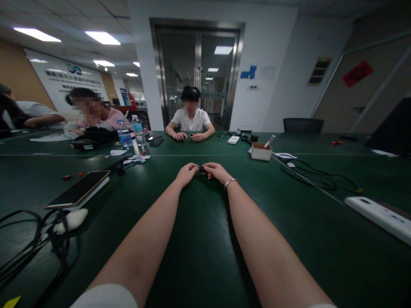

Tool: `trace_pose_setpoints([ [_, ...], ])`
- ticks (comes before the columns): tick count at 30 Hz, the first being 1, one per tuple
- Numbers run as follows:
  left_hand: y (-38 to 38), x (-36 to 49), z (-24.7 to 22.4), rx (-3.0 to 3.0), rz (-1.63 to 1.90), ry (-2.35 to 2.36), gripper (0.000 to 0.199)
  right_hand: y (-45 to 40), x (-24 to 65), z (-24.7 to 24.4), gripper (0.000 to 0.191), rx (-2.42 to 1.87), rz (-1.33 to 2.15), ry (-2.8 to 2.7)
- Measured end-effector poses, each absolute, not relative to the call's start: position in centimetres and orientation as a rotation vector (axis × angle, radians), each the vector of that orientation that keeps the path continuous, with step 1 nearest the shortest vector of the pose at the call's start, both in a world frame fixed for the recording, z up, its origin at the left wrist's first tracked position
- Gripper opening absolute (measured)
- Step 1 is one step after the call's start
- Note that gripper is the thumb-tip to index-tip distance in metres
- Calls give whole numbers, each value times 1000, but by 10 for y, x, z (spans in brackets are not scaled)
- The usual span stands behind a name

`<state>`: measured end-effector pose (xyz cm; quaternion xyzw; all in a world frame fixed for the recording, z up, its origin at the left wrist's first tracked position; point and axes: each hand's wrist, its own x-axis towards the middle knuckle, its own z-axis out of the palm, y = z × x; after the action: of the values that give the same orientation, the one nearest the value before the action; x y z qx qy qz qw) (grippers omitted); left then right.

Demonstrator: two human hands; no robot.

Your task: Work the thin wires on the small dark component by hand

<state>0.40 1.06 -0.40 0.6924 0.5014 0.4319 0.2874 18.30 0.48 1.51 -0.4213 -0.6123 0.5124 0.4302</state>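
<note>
Both my arms stretch out over a dark green table (199, 239). A small black object (201, 169) is pinched between my two hands, too small in view for me to name. My left hand (187, 174) holds its left end with thumb and fingertips. On the other end, my right hand (218, 173) has its fingers closed, with a silver bracelet at the wrist. Something reddish shows under the right fingers, too small to make out.
To the left lie a phone (78, 188), a white mouse (72, 220) and black cables (38, 239). Two water bottles (138, 130) stand farther back. A small box (261, 151) and a white power strip (379, 216) are on the right. A person (191, 117) sits opposite.
</note>
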Motion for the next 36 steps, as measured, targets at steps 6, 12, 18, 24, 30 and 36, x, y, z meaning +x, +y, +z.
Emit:
trace_pose_setpoints([
  [6, 10, 4, -2, 1854, 1124, 1358, 29, 5, 184, 15, 14, -1040, 1279, -1553],
  [12, 8, 4, -1, 1854, 1129, 1356, 32, 6, 184, 14, 14, -1039, 1277, -1551],
  [18, 8, 5, -1, 1833, 1124, 1337, 36, 3, 184, 16, 14, -1036, 1272, -1554],
  [24, 10, 5, -2, 1859, 1133, 1346, 32, 2, 183, 17, 15, -1046, 1270, -1558],
  [30, 12, 4, -4, 1870, 1133, 1340, 29, 4, 184, 16, 14, -1038, 1261, -1577],
  [36, 10, 3, -2, 1918, 1113, 1346, 31, 6, 185, 14, 13, -1026, 1254, -1577],
])
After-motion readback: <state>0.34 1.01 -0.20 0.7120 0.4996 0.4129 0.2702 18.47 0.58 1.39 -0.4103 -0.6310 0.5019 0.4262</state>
